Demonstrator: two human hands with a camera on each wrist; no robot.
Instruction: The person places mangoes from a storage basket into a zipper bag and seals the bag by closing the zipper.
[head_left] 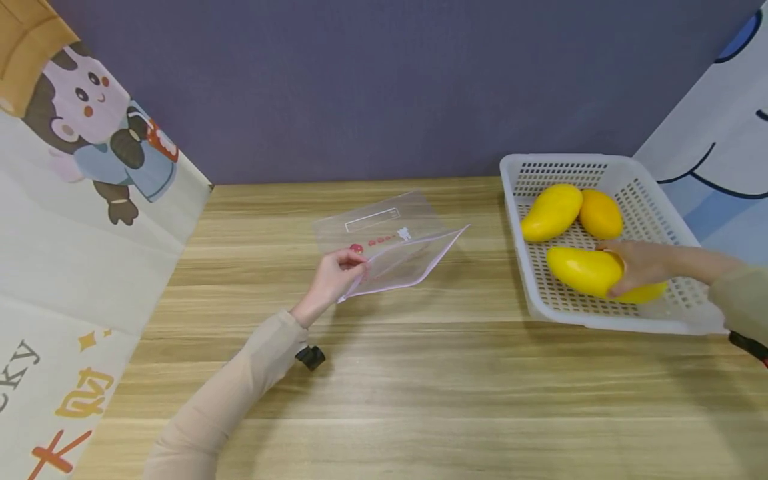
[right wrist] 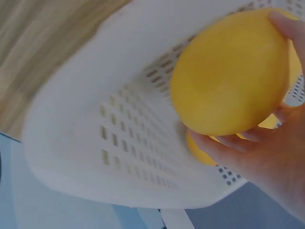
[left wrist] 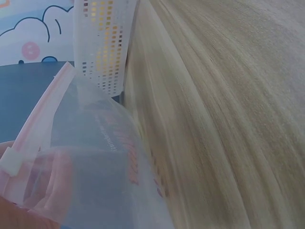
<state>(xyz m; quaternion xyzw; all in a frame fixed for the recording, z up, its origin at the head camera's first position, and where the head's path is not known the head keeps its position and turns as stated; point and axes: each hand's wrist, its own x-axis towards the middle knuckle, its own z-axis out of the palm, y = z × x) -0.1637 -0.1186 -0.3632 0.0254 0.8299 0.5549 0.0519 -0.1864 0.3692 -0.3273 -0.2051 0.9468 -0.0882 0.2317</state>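
A clear zip bag [head_left: 414, 260] with a pink edge and small red and white prints lies on the table, its near side lifted. My left hand [head_left: 332, 277] pinches that pink edge at its left corner. In the left wrist view a white slider [left wrist: 11, 161] sits on the bag's zip strip beside the hand. Over at the right, my right hand [head_left: 648, 262] grips a large yellow mango [head_left: 579, 270] inside a white basket [head_left: 528, 280]. The right wrist view has thumb and fingers around that mango [right wrist: 228, 76]. Two more mangoes, one yellow [head_left: 553, 210] and one more orange [head_left: 601, 215], lie behind it.
The basket's perforated walls rise around the mangoes. A wood-grain table [head_left: 420, 380] stretches under everything. A dark purple panel [head_left: 360, 93] stands along the back, with printed cartoon sheets [head_left: 54, 267] at the left and right sides.
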